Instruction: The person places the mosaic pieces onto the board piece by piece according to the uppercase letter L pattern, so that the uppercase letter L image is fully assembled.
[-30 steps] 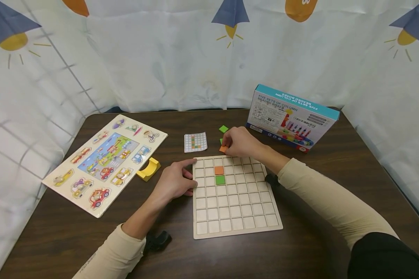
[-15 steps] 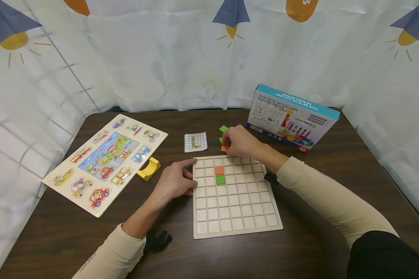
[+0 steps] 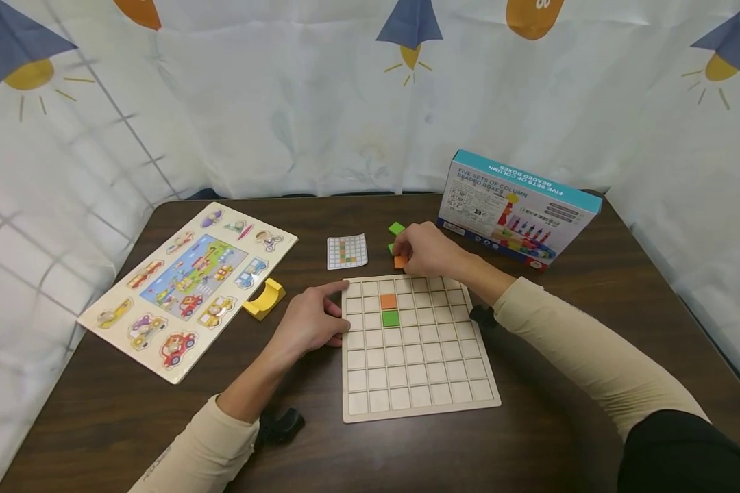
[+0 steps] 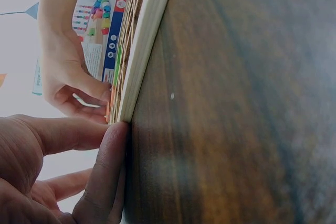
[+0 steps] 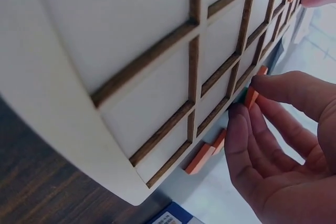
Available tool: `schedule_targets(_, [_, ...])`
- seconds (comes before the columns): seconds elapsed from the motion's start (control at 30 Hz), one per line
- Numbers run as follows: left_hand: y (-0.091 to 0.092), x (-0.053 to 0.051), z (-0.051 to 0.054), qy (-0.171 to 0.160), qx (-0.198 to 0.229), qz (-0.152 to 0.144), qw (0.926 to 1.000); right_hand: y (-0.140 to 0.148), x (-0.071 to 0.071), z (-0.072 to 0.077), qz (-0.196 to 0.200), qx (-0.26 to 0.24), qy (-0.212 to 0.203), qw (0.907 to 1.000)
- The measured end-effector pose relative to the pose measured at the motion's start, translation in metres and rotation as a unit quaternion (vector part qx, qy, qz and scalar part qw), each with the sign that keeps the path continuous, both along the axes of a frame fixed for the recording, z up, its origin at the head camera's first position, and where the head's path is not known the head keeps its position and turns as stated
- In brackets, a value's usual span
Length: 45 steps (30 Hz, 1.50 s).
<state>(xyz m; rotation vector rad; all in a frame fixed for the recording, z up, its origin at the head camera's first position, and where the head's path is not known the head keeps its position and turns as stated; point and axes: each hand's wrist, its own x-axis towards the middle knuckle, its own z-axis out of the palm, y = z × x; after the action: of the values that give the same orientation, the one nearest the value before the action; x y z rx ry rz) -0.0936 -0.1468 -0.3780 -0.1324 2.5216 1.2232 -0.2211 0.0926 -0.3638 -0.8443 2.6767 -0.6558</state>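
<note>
Shifted slightly rightward since the earlier frame, an orange tile (image 3: 399,262) is pinched by the right hand (image 3: 428,250), just beyond the grid board (image 3: 419,356). The left hand (image 3: 308,318), fingers extended, touches the board's edge, apparently steadying it; a pattern card (image 3: 347,252) lies near, presumably for reference.

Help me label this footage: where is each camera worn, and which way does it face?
Head: worn there, facing forward and down at the grid board; left hand, right hand and sleeves show.
Left wrist: worn there, looking along the board's edge; left hand near, right hand beyond.
Right wrist: worn there, looking across the board's squares at an orange tile; right hand near, part of the left at the upper right.
Head and left wrist both show the printed box.
</note>
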Motion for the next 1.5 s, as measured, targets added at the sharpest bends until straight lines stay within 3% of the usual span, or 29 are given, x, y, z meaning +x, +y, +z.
schedule_targets(0.47, [0.0,0.0,0.001,0.0,0.004,0.0,1.0,0.004,0.014,0.008,-0.02,-0.017,-0.001,0.9997])
schedule_targets(0.9, [0.0,0.0,0.002,-0.004,0.003,0.002,1.0,0.008,0.024,0.008,-0.057,-0.025,-0.048,0.9969])
schedule_targets(1.5, [0.001,-0.001,0.0,0.0,0.021,0.01,0.9997,0.01,0.041,0.012,-0.072,-0.043,-0.078,0.9934])
